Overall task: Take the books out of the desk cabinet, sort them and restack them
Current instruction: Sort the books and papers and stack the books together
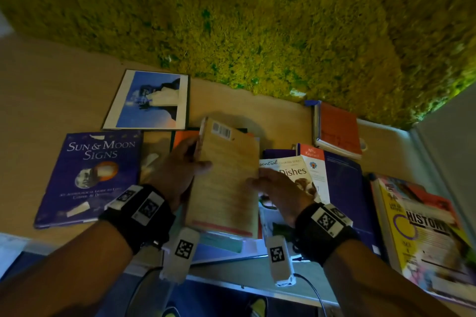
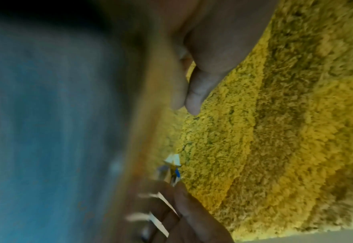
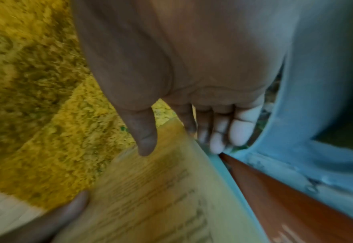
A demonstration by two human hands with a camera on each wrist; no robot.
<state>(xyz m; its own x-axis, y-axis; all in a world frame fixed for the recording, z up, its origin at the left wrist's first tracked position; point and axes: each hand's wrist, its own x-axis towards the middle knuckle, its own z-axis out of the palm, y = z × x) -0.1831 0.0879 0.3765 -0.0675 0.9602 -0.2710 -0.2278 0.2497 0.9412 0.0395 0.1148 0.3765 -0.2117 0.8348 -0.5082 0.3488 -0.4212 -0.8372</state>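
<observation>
Nearest the person, both wrists carry black straps with white marker tags, and between them sits the tan paperback with a barcode on its back cover (image 1: 226, 177), back cover up and tilted, its lower edge over a small stack on the pale wooden table (image 1: 51, 90). The left hand (image 1: 177, 172) grips its left edge, thumb across the cover and fingers hidden behind. The right hand (image 1: 278, 188) holds the right edge, thumb on top and fingers curled under, as the right wrist view shows.

To do this step well, I judge the book should go down flat and square on the stack beneath it, edges lined up, both hands letting go only once it rests. A tilted release could let it slide onto the white cookbook marked "Dishes" (image 1: 291, 175) just beside it on the right.

Further left lies the large purple "Sun & Moon Signs" book (image 1: 90, 177); at far right, the yellow "History" book (image 1: 425, 234). Beyond are a blue-and-white picture book (image 1: 152, 100) and an orange notebook (image 1: 337, 128), near the shaggy yellow-green rug (image 1: 257, 20).
</observation>
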